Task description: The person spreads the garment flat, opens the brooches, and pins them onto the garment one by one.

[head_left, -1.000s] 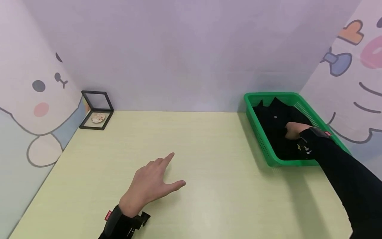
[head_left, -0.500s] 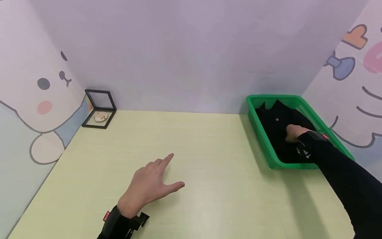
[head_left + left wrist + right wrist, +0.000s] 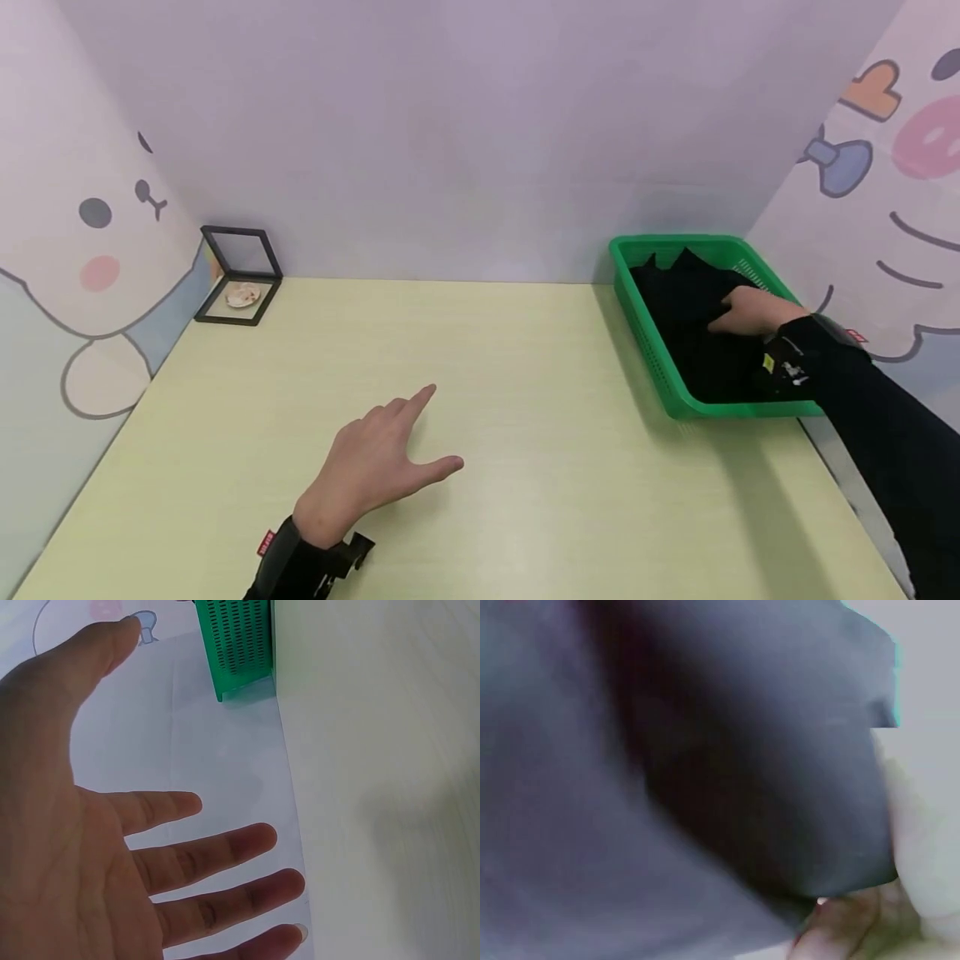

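Observation:
Dark cloth, a black garment (image 3: pixel 673 290) by its look, lies bunched in the green plastic basket (image 3: pixel 738 410) at the right of the head view. My right hand (image 3: pixel 756 312) reaches over the basket's right side and pinches a fold of it. In the right wrist view the blurred fabric (image 3: pixel 795 802) fills most of the picture, and its lower edge runs between the thumb and fingers (image 3: pixel 844 926). My left hand (image 3: pixel 367 471) hovers over the near middle of the table, fingers spread and holding nothing; the left wrist view shows its bare palm (image 3: pixel 82 877).
A small black display frame (image 3: pixel 242 275), opened like a book with a pale shell-like piece in it, stands at the table's back left corner. Walls with cartoon prints enclose the pale yellow table (image 3: pixel 480 358) at the back and both sides.
My right hand has shifted up and to the right within the basket, and the fold it grips has moved with it; a round button seen earlier is hidden. My left hand stays put.

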{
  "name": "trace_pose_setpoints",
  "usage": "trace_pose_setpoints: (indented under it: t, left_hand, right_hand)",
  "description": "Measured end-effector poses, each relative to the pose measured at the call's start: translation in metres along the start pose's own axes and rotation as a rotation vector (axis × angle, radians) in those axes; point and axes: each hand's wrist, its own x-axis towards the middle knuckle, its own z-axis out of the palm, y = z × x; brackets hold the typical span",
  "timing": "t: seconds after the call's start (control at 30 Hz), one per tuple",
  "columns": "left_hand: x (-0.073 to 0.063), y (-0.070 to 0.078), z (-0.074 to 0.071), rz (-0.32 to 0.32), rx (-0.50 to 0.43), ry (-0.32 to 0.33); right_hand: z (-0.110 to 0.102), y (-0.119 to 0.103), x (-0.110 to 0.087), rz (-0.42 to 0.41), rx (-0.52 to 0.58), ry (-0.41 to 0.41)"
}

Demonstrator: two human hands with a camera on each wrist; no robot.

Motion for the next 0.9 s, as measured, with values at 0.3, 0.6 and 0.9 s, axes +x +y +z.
trace_pose_setpoints:
  t: [0.3,0.6,0.9]
  left_hand:
    - [-0.001,0.001,-0.001,0.008,0.008,0.000]
    - [-0.002,0.002,0.001,0.021,-0.004,-0.008]
    - [0.001,0.006,0.001,0.042,-0.012,-0.019]
  right_hand:
    - [-0.022,-0.011,-0.023,0.086,0.253,-0.050]
    - [-0.032,-0.021,-0.034,0.110,0.763,-0.116]
    - [-0.048,-0.056,-0.044,0.032,0.771,0.111]
